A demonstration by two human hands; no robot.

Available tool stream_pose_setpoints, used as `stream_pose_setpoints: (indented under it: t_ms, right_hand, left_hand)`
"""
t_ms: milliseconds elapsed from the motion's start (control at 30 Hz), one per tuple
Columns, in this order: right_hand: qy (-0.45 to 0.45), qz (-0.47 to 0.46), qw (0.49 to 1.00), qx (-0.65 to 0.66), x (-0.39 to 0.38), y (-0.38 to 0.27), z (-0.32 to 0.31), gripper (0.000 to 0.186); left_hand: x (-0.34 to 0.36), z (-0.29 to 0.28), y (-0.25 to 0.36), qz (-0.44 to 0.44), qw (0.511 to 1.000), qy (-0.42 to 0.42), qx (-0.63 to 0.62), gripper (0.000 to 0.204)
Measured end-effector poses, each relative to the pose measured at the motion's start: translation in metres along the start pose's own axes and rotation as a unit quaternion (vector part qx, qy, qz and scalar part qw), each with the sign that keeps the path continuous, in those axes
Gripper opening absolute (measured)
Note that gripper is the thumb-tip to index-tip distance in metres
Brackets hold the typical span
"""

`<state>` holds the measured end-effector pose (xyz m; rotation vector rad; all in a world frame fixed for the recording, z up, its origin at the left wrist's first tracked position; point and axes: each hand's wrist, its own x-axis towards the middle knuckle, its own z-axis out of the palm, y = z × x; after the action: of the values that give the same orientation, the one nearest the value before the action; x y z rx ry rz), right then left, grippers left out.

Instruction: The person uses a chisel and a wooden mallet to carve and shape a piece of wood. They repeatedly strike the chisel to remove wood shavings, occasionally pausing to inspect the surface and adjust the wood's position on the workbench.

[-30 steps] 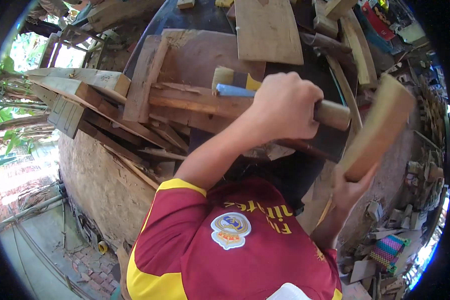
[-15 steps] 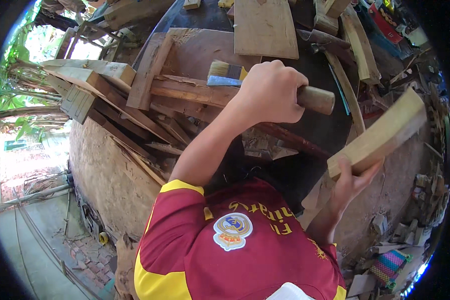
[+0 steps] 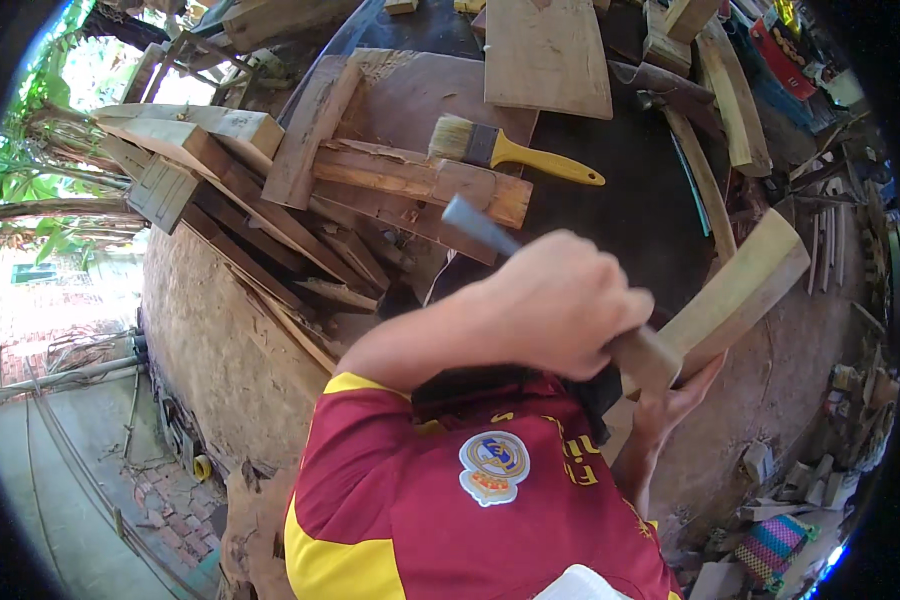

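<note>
My left hand is wrapped round the wooden handle of a chisel. Its flat grey blade points away to the upper left, while the butt of the handle sticks out on the right of my fist. That butt overlaps the lower end of a pale squared wooden block; whether they touch I cannot tell. From below, my right hand grips the block near this end, its fingers partly hidden. Beyond the chisel lies a flat paintbrush with a yellow handle, beside a rough wooden piece.
A wide board lies at the far side of the dark tabletop. A hammer rests to its right. Several beams lean at the left, and wood scraps litter the ground at the lower right.
My left hand has drawn the chisel nearer and to the right, off the paintbrush, whose handle now shows. In my right hand the block has shifted slightly left, toward the chisel's handle.
</note>
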<state>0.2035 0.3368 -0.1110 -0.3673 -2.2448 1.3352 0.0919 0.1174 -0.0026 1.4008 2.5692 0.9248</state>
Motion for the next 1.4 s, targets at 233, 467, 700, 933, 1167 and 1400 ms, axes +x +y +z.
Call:
stream_pose_setpoints:
  t_ms: [233, 467, 700, 933, 1167, 1400]
  right_hand:
    - [-0.085, 0.015, 0.996, -0.014, 0.0, -0.024, 0.021, 0.09]
    - [-0.097, -0.125, 0.977, -0.142, 0.038, -0.058, 0.047, 0.083]
    - [-0.069, -0.06, 0.97, -0.227, 0.053, -0.079, 0.065, 0.083]
    - [-0.036, 0.018, 0.96, -0.279, 0.053, -0.083, 0.075, 0.082]
    - [-0.034, 0.015, 0.947, -0.319, 0.052, -0.082, 0.079, 0.083]
    - [-0.035, 0.024, 0.935, -0.351, 0.054, -0.083, 0.081, 0.084]
  left_hand:
    - [-0.067, -0.009, 0.001, -0.07, 0.991, -0.033, -0.11, 0.027]
    - [-0.125, 0.008, -0.033, -0.329, 0.937, -0.081, -0.08, 0.033]
    - [-0.17, 0.077, -0.082, -0.354, 0.93, -0.062, -0.082, 0.034]
    - [-0.191, 0.083, -0.124, -0.345, 0.915, -0.088, -0.19, 0.03]
    - [-0.202, 0.063, -0.13, -0.279, 0.945, -0.095, -0.141, 0.037]
    - [-0.178, -0.058, -0.086, -0.046, 0.914, 0.229, -0.333, 0.016]
